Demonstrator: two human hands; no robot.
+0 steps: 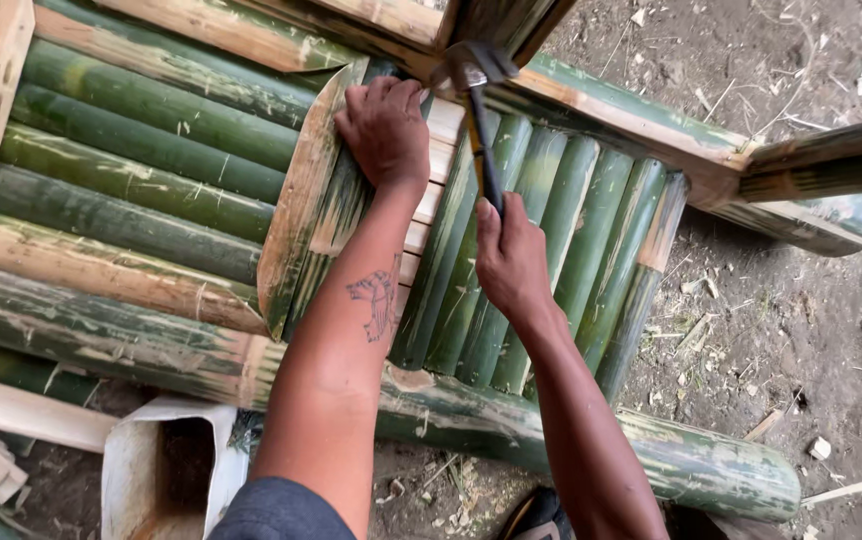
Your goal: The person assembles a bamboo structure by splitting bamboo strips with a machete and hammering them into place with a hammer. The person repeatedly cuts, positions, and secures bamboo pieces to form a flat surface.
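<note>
Hammer (478,110) raised in right hand (511,262), fist closed around lower end of dark handle, metal head up by top rail (641,115) of bamboo frame. Left hand (385,130) pressed flat, fingers spread and holding nothing, on split bamboo slat (303,210) lying tilted across row of green slats (561,240). Thick bamboo pole (651,450) along near edge of frame, pale cardboard box (166,470) open on dirt ground (801,330) strewn with shavings. Nail not visible, point of strike hidden beneath hammer head. Best done, by this view, with short controlled blows, slat pinned firmly and fingertips kept well clear of head. Likely risks: splitting of brittle bamboo near slat's end, slat sliding sideways under a glancing strike.
</note>
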